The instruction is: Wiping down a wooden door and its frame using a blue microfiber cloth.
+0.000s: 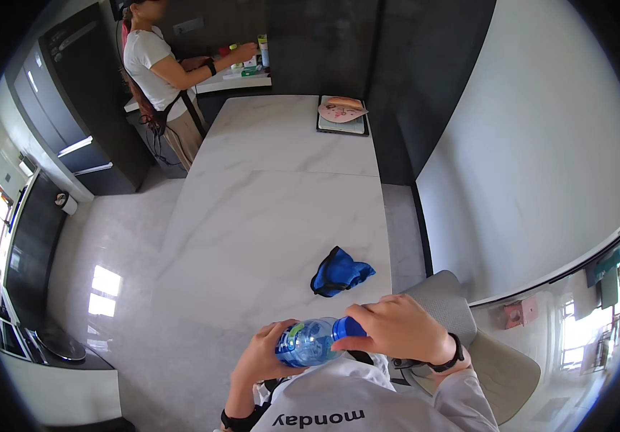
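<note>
Close to my body, over the near edge of the marble-patterned table point(281, 209), I hold a clear plastic bottle point(315, 341) on its side. My left hand point(261, 354) is wrapped round its labelled lower part. At the other end, the fingers of my right hand point(396, 330) are closed on the blue cap point(349, 329), which sits at the bottle's neck. I cannot tell whether the cap is loose. Just beyond my right hand, a crumpled blue cloth with dark edging point(340, 272) lies on the table, touched by neither hand.
A person point(162, 61) stands at the far left, handling small items on a white counter point(234, 82). At the table's far end lies a dark tray-like item point(344, 128) with a pink round piece on it. A grey chair point(500, 360) stands to my right, and a dark refrigerator point(87, 93) far left.
</note>
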A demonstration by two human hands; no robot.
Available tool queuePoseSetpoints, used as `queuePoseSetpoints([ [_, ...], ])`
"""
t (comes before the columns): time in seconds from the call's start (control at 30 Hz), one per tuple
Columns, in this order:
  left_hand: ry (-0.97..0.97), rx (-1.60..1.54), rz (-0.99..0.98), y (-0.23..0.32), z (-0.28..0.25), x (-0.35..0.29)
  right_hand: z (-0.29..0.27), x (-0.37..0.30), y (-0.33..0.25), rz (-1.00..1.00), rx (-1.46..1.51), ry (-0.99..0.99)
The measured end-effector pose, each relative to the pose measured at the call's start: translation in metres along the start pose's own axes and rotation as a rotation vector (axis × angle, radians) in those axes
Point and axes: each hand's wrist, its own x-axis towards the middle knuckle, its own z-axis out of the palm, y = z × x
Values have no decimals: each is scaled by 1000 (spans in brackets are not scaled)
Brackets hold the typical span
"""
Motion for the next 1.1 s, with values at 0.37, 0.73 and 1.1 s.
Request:
queuePoseSetpoints([
  [0.37,41,23,-2,2,-2,3,1,-3,10,-196,228,325],
  [0.73,81,-27,-38,-1,-6,9,16,13,20,-349,164,496],
  [1.1,48,35,7,-6,-11,17,27,22,26,-246,184,496],
])
